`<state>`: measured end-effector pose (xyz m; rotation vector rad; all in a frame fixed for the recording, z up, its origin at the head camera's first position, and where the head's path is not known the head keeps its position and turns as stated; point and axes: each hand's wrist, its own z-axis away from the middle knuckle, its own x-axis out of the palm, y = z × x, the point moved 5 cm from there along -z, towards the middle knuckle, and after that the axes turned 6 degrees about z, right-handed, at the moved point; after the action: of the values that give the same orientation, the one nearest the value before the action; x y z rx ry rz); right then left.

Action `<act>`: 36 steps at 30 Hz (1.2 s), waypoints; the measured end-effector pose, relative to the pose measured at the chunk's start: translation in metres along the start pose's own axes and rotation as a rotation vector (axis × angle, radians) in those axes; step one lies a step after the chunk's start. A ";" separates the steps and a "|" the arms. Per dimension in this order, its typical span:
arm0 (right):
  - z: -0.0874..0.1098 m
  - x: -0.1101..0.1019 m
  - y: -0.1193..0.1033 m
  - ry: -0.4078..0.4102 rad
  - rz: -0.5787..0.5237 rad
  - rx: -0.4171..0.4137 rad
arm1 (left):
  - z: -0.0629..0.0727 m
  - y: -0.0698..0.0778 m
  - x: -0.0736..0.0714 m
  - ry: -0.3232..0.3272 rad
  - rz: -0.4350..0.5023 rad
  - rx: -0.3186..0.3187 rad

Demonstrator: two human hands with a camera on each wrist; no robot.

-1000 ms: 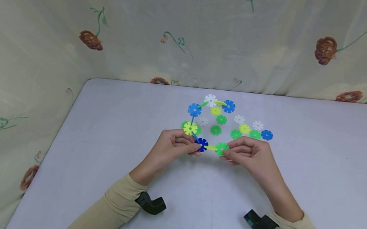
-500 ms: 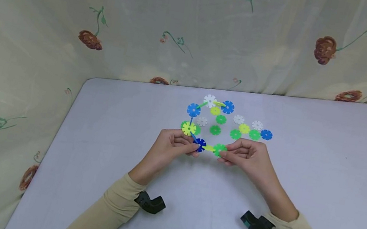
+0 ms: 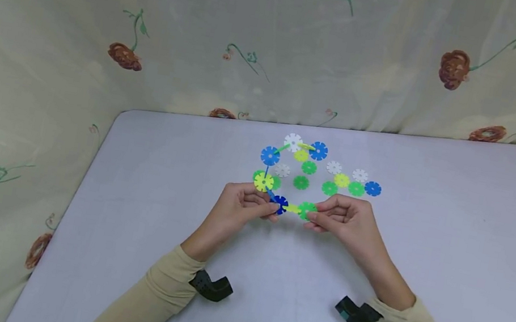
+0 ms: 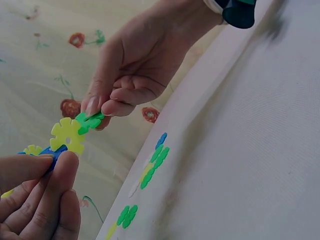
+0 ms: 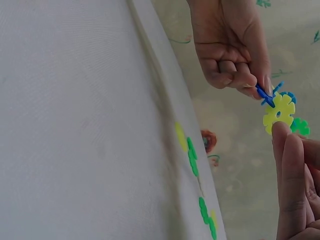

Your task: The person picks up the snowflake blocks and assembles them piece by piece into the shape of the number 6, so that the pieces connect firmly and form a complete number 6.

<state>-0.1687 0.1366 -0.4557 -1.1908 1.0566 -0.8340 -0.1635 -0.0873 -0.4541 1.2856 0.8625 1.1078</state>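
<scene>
A dark blue disc (image 3: 283,203) is pinched between the thumb and forefinger of the left hand (image 3: 239,207), whose other fingers are curled toward the palm. A green disc (image 3: 305,209) is pinched likewise by the right hand (image 3: 347,218), with its other fingers also curled in. Between the two, a yellow disc (image 3: 291,208) is slotted, seen edge-on from the head and face-on from both wrists. These three form the near end of a chain (image 3: 270,156) of slotted discs, held above the surface (image 3: 458,231). The chain is bent like a letter C: its near stretch is aligned left to right, then its line is carried away from the hands, past a lime disc (image 3: 263,181) and a white disc (image 3: 293,142), to a blue disc (image 3: 318,151) at the far tip. The gap is turned rightward. Loose discs (image 3: 356,188) are scattered beyond the hands.
</scene>
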 end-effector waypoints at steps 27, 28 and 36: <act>0.003 0.007 -0.003 0.038 -0.092 -0.063 | -0.001 0.003 0.000 -0.004 0.010 0.004; 0.003 0.007 -0.003 0.035 -0.092 -0.061 | -0.001 0.003 -0.001 -0.003 0.009 0.002; 0.002 0.003 -0.003 -0.013 -0.049 -0.047 | -0.001 0.009 -0.001 -0.013 0.011 0.026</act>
<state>-0.1658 0.1336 -0.4535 -1.2646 1.0456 -0.8420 -0.1661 -0.0885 -0.4451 1.3195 0.8636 1.0985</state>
